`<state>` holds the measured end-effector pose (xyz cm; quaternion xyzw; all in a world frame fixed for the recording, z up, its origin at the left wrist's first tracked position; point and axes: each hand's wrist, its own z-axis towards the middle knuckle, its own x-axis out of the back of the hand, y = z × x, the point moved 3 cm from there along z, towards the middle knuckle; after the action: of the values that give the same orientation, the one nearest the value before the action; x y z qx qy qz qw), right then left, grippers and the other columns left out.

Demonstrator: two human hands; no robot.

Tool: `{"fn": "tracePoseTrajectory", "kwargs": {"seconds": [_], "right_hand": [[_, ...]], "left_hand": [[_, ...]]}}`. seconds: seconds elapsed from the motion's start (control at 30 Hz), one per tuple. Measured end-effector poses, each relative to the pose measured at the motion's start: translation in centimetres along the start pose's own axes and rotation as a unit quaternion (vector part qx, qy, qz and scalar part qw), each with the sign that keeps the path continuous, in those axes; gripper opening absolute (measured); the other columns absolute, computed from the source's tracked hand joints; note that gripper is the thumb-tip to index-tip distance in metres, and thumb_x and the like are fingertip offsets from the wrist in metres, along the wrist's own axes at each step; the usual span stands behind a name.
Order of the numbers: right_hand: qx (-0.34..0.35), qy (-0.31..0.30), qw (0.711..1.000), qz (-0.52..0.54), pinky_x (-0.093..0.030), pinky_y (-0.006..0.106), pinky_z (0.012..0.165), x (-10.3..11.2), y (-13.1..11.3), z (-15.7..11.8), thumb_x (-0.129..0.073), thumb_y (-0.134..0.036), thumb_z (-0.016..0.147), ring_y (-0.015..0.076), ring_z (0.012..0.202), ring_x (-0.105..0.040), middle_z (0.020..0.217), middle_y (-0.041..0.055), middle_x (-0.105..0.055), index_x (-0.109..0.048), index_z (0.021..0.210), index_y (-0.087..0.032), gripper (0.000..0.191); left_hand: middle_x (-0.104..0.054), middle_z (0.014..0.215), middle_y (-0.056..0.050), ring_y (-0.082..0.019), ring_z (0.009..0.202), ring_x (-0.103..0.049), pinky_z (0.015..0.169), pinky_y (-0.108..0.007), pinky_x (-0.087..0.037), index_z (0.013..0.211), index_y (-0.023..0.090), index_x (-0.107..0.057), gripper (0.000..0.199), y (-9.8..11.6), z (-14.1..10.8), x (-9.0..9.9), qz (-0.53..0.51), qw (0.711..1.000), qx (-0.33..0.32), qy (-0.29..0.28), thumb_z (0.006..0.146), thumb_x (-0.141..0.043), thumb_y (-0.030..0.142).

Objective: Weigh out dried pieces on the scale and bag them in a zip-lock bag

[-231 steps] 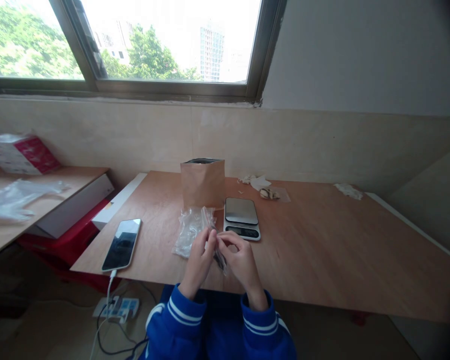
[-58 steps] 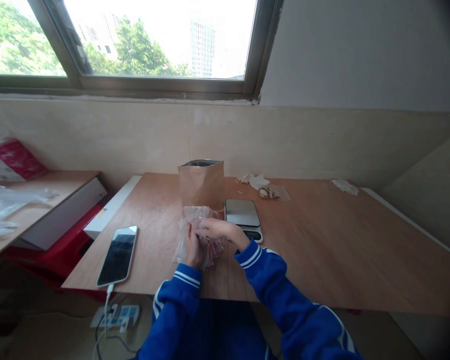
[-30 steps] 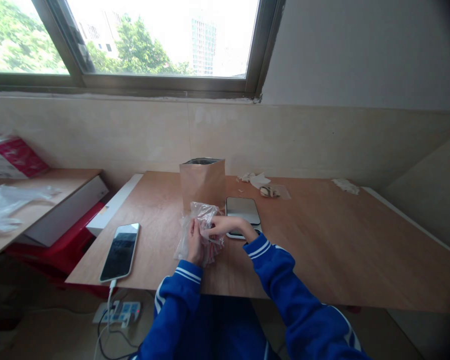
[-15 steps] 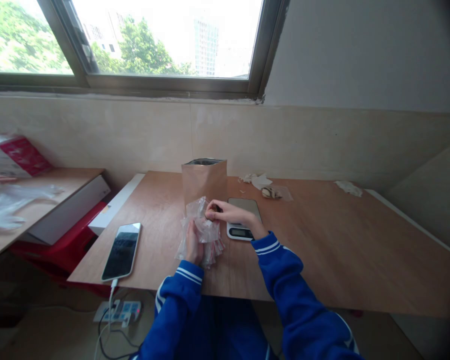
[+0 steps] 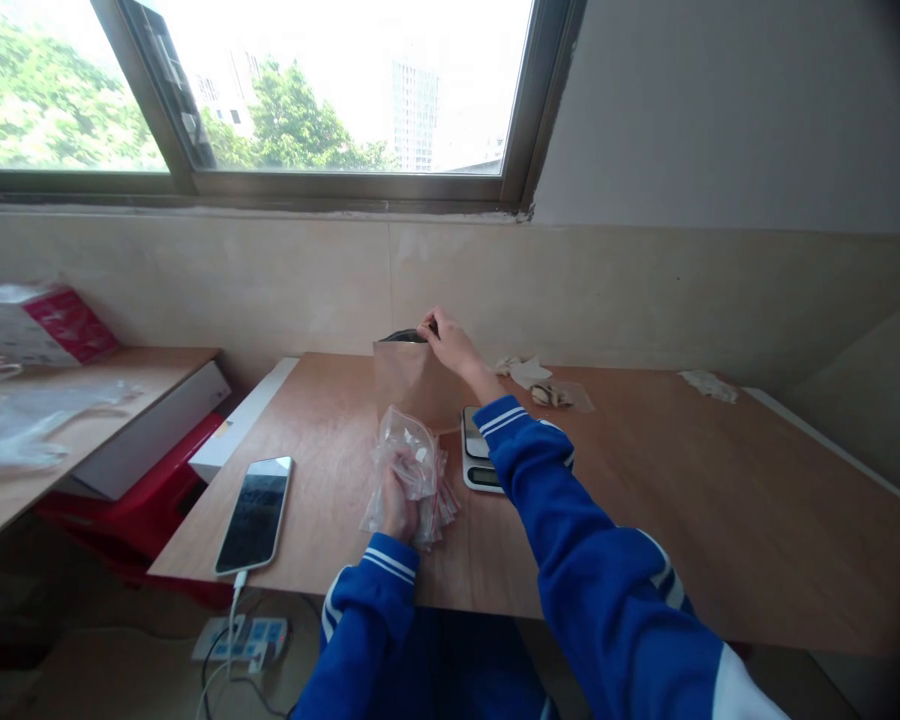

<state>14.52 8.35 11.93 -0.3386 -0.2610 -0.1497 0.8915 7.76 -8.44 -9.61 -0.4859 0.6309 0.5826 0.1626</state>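
Note:
A brown paper pouch (image 5: 412, 385) stands upright and open at the back of the wooden table (image 5: 645, 500). My right hand (image 5: 448, 342) reaches to its top rim, fingers at the opening; whether it holds anything I cannot tell. My left hand (image 5: 399, 505) grips a bundle of small clear plastic zip bags (image 5: 412, 470) with red strips, held just above the table in front of the pouch. A small digital scale (image 5: 477, 462) lies to the right of the bags, partly hidden by my blue sleeve.
A phone (image 5: 256, 513) on a white cable lies at the table's left front. Crumpled paper and scraps (image 5: 540, 380) lie behind the scale. A lower side table (image 5: 82, 420) at left carries plastic film and a pink-white box (image 5: 41, 322). A power strip (image 5: 244, 638) lies on the floor.
My right hand left the bundle of bags and rose to the mouth of the brown pouch. My left hand keeps hold of the bags. The view shifted slightly.

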Motion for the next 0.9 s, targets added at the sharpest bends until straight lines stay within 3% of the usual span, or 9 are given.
{"fn": "tracePoseTrajectory", "kwargs": {"seconds": [0.13, 0.27, 0.4, 0.5, 0.73, 0.9], "right_hand": [[0.005, -0.005, 1.000, -0.011, -0.044, 0.029, 0.082, -0.4, 0.9, -1.3, -0.043, -0.034, 0.097, 0.0186, 0.089, -0.058, 0.096, 0.0070, -0.063, -0.051, 0.096, -0.019, 0.017], [0.048, -0.053, 0.994, -0.080, -0.041, 0.033, 0.091, -0.6, 1.0, -1.9, -0.030, -0.036, 0.102, 0.0206, 0.097, -0.058, 0.099, 0.0100, -0.065, -0.058, 0.089, -0.019, 0.035], [0.046, -0.029, 0.993, -0.106, -0.038, 0.040, 0.099, -0.8, 1.2, -2.3, -0.029, -0.037, 0.102, 0.0247, 0.111, -0.057, 0.116, 0.0132, -0.064, -0.058, 0.106, -0.018, 0.035], [0.016, -0.011, 0.996, -0.089, -0.040, 0.043, 0.098, -0.8, 1.5, -2.5, -0.034, -0.038, 0.100, 0.0271, 0.111, -0.058, 0.117, 0.0176, -0.063, -0.052, 0.116, -0.013, 0.034], [0.055, -0.010, 0.995, -0.081, -0.029, 0.044, 0.113, -0.5, 1.6, -3.4, -0.025, -0.037, 0.102, 0.0248, 0.131, -0.044, 0.137, 0.0163, -0.053, -0.062, 0.104, -0.015, 0.043], [0.019, 0.027, 0.998, -0.058, -0.043, 0.041, 0.099, -0.2, 1.9, -3.5, -0.035, -0.036, 0.099, 0.0250, 0.111, -0.058, 0.112, 0.0154, -0.065, -0.057, 0.112, -0.015, 0.033]], "left_hand": [[-0.060, 0.065, 0.002, -0.012, 0.057, -0.059, 0.061, -0.026, -0.052, 0.081, 0.016, -0.058, 0.018, 0.2, -0.3, -0.3, -0.022, 1.000, -0.001, 0.003, 0.076, -0.066, 0.032], [-0.057, 0.060, 0.003, -0.011, 0.052, -0.058, 0.056, -0.023, -0.050, 0.078, 0.017, -0.057, 0.018, 0.5, -0.7, -0.7, -0.044, 0.999, 0.001, 0.018, 0.076, -0.066, 0.031], [-0.059, 0.063, 0.002, -0.012, 0.052, -0.059, 0.053, -0.023, -0.049, 0.081, 0.017, -0.059, 0.015, 0.6, -0.7, -0.6, -0.023, 1.000, -0.004, 0.019, 0.076, -0.064, 0.030], [-0.061, 0.064, 0.001, -0.014, 0.054, -0.060, 0.054, -0.025, -0.050, 0.081, 0.017, -0.060, 0.017, 0.4, -0.3, 0.0, -0.017, 1.000, -0.006, 0.018, 0.075, -0.063, 0.032], [-0.061, 0.066, 0.001, -0.014, 0.058, -0.061, 0.060, -0.028, -0.051, 0.085, 0.016, -0.060, 0.033, 0.1, -0.3, 0.4, 0.019, 1.000, -0.014, -0.010, 0.074, -0.064, 0.046], [-0.061, 0.066, 0.000, -0.014, 0.059, -0.060, 0.060, -0.027, -0.050, 0.078, 0.016, -0.059, 0.031, 0.5, -0.8, -0.2, 0.039, 0.999, -0.034, -0.017, 0.070, -0.066, 0.045]]}}
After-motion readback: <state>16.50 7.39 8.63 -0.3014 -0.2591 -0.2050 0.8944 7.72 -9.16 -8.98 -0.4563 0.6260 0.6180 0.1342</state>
